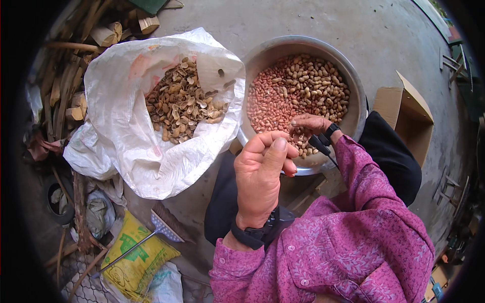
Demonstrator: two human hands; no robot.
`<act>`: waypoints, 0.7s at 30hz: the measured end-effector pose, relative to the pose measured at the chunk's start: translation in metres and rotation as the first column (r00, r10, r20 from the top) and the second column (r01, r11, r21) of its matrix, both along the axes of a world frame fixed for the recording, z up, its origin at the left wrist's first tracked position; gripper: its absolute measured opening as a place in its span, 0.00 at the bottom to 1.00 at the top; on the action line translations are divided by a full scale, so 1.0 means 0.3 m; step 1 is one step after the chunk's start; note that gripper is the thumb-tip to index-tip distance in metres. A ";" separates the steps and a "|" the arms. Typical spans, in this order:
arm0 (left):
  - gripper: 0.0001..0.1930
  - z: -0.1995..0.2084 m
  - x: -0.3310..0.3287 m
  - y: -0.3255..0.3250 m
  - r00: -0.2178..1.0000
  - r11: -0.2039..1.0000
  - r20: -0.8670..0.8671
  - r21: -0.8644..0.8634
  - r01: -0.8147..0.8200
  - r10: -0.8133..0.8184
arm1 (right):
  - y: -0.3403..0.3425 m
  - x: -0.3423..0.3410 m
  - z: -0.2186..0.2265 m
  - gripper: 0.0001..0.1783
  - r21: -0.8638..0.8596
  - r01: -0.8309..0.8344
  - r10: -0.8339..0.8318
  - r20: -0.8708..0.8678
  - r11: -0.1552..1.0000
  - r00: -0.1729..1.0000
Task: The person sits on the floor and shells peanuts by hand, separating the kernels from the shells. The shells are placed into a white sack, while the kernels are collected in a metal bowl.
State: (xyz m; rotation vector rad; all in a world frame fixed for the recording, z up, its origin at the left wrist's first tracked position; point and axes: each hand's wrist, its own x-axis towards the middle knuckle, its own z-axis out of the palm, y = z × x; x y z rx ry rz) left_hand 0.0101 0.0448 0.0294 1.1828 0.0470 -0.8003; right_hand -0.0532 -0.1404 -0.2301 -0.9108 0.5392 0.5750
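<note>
My left hand (262, 169) is raised in front of the metal basin (356, 76), fingers curled in toward the thumb. A small reddish spot shows at its lower fingertips; whether this is a peanut kernel I cannot tell. Low over the basin's contents, my right hand (311, 122) has its fingers bent together, partly hidden, and what they hold does not show. Red shelled peanut kernels (268, 98) fill the basin's left side. Unshelled peanuts (323, 83) lie on its right side, and some are under my right hand.
Left of the basin, a white woven sack (118, 101) lies spread with empty peanut shells (184, 96) on it. Firewood (65, 96) is stacked at far left. A yellow bag (139, 252) with a fly swatter (164, 227) lies lower left. An open cardboard box (411, 118) stands right.
</note>
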 end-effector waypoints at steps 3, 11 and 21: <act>0.09 -0.001 -0.002 -0.005 1.000 1.000 0.000 0.000 0.004 -0.004 | 0.003 0.017 -0.040 0.12 -0.229 -0.198 0.203 -0.001 0.953 0.979; 0.09 -0.007 -0.004 -0.002 1.000 1.000 0.007 0.020 0.003 -0.003 | 0.150 0.006 -0.070 0.18 -0.867 -0.476 0.668 -0.267 0.149 0.694; 0.09 -0.003 -0.004 0.000 1.000 1.000 0.009 0.011 0.003 -0.003 | 0.090 -0.015 -0.093 0.14 -0.509 -0.487 0.537 -0.056 0.710 0.842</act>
